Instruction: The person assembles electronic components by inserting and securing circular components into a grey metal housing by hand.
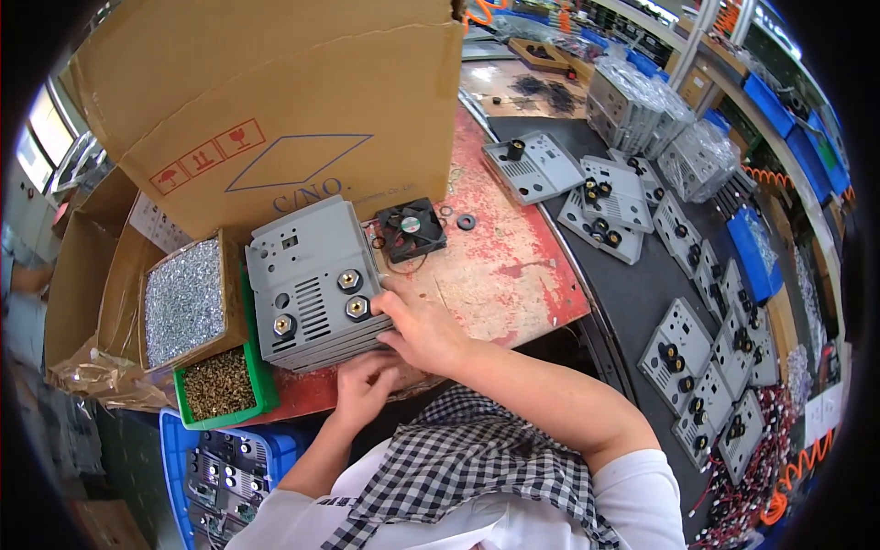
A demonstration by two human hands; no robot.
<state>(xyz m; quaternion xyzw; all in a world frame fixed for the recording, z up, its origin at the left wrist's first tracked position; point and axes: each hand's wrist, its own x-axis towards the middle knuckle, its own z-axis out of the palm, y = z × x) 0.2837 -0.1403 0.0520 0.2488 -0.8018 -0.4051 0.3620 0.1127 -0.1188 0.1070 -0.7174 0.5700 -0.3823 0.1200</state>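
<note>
We see both hands at the near edge of a worn red worktop [513, 266], closed around a stack of grey metal panels [312, 284]. The right hand [423, 328] comes in from the lower right with the wrist bent, palm against the stack's right side; its fingers lie together, curled onto the top panel beside the brass terminals [348, 293]. The left hand [364, 385] rises from below, its fingers pressed together under the stack's near lower edge. The stack sits tilted near the worktop's near left corner, its top panel showing slots and four round fittings.

Touching the stack's left side stands a cardboard tray of silver screws [183, 298], and just in front of it a green tray of brass-coloured screws [220, 385]. Behind the stack leans a large cardboard box [275, 101], which closes off the worktop's far left side. A small black fan [412, 228] lies just beyond the stack's far right corner, with a black washer [466, 222] near it.

Along the worktop's right edge runs a dark belt [642, 293] carrying rows of grey panels [687, 357] with black sockets. Below the near left edge we see a blue crate [174, 449] holding circuit boards. A checked cloth [467, 467] covers the person's chest.
</note>
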